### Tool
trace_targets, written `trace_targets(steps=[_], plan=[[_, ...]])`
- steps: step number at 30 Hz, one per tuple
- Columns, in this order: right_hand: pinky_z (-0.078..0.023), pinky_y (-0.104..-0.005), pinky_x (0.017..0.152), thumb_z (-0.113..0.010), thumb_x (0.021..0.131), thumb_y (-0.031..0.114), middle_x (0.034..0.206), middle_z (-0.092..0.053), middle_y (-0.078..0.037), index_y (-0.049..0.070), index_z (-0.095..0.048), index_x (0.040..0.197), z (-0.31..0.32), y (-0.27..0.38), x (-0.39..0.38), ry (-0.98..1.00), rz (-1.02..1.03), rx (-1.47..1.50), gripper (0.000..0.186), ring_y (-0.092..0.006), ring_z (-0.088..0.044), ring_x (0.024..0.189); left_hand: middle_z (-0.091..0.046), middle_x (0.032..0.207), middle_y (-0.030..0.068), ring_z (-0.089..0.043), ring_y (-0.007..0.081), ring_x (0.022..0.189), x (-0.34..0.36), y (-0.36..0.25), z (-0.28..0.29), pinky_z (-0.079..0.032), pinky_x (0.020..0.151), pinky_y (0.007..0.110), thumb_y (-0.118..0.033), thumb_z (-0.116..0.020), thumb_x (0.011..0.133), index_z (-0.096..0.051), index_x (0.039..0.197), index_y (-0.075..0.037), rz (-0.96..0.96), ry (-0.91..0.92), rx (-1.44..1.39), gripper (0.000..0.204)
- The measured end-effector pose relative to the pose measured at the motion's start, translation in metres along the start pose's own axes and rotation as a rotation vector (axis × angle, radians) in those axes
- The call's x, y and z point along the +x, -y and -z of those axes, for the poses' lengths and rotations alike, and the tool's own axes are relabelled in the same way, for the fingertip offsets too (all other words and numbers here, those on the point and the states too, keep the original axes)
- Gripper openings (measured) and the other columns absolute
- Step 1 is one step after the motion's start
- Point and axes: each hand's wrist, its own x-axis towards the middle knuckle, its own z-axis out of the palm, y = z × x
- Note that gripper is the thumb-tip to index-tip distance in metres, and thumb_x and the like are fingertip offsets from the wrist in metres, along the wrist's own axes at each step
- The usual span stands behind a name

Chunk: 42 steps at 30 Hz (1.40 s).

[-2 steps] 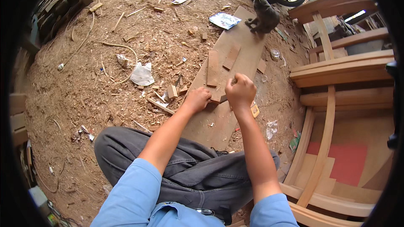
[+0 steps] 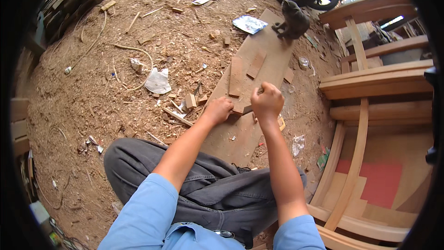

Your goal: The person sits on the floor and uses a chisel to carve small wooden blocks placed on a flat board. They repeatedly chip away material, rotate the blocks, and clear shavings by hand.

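the left hand (image 2: 219, 109) has its fingers bent and seems to pinch the end of a small wood block (image 2: 238, 110), though the thumb side is hidden, so i am judging by the bent fingers. the right hand (image 2: 268, 103) is a tight fist, clamped on a dark flat tool (image 2: 248, 109) whose handle i can't see under the fingers. the tool pokes out of the fist toward the block. i can't tell if its edge touches the wood.

a blink ago, less of the tool showed between the fist and the block. now the fist sits a tiny bit more to the right, while the left hand is in almost the same place. to me that looks like part of a stroke, with one hand keeping the wood steady. so the work on the block seems to be under way.

the block is on a long board (image 2: 231, 136), right between the two hands. just past it on the board lie a longer wood strip (image 2: 236, 76) and a short wood strip (image 2: 256, 64). at the far end sit a dark cat (image 2: 296, 20) and a shiny packet (image 2: 249, 24). on the right stands a big wooden frame (image 2: 360, 153).
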Motion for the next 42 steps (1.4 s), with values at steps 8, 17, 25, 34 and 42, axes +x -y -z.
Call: trace_targets(steps=[8,17,25,34,42], plan=[[-0.051,-0.048,0.064,-0.066,0.078,0.018,0.073,-0.063,-0.017,0.003,-0.056,0.066,0.003,-0.005,0.007,-0.03,0.015,-0.057,0.021,-0.0386,-0.065,0.07,-0.07,0.101,0.0033,-0.065,0.0248,0.106,0.01,0.01,-0.011,-0.056,0.086,0.04,-0.023,-0.069,0.086,-0.073,0.089,-0.012,0.012,-0.013,0.041,0.012],[-0.05,-0.0476,0.063,-0.064,0.078,0.018,0.072,-0.062,-0.017,0.002,-0.055,0.066,0.002,-0.007,0.001,-0.03,0.014,-0.052,0.021,-0.039,-0.063,0.068,-0.07,0.107,0.0034,-0.063,0.0248,0.11,0.011,0.015,-0.019,-0.055,0.088,0.039,-0.023,-0.068,0.087,-0.071,0.09,-0.011,-0.021,0.003,0.07,0.012],[-0.053,-0.0465,0.066,-0.066,0.078,0.02,0.075,-0.066,-0.016,0.002,-0.062,0.07,0.008,-0.002,0.011,0.013,0.006,-0.018,0.02,-0.0373,-0.066,0.071,-0.069,0.1,0.0023,-0.065,0.0242,0.105,0.012,0.005,0.003,-0.056,0.085,0.039,-0.021,-0.069,0.088,-0.071,0.089,-0.01,-0.028,-0.029,0.04,0.011],[-0.05,-0.0449,0.062,-0.065,0.078,0.019,0.068,-0.062,-0.016,0.002,-0.056,0.065,0.081,-0.006,0.056,-0.25,0.149,-0.011,0.024,-0.0381,-0.06,0.062,-0.065,0.088,0.0036,-0.064,0.0256,0.094,0.051,-0.034,0.057,-0.057,0.076,0.038,-0.021,-0.07,0.088,-0.069,0.083,-0.008,-0.166,-0.217,-0.016,0.014],[-0.054,-0.0468,0.065,-0.069,0.077,0.021,0.074,-0.066,-0.018,0.003,-0.065,0.071,-0.028,-0.026,-0.01,0.041,0.011,0.018,0.02,-0.0384,-0.067,0.073,-0.07,0.095,0.0107,-0.066,0.0301,0.103,0.006,0.003,-0.011,-0.056,0.085,0.043,-0.022,-0.07,0.085,-0.073,0.087,-0.009,-0.107,0.022,-0.052,0.013]])
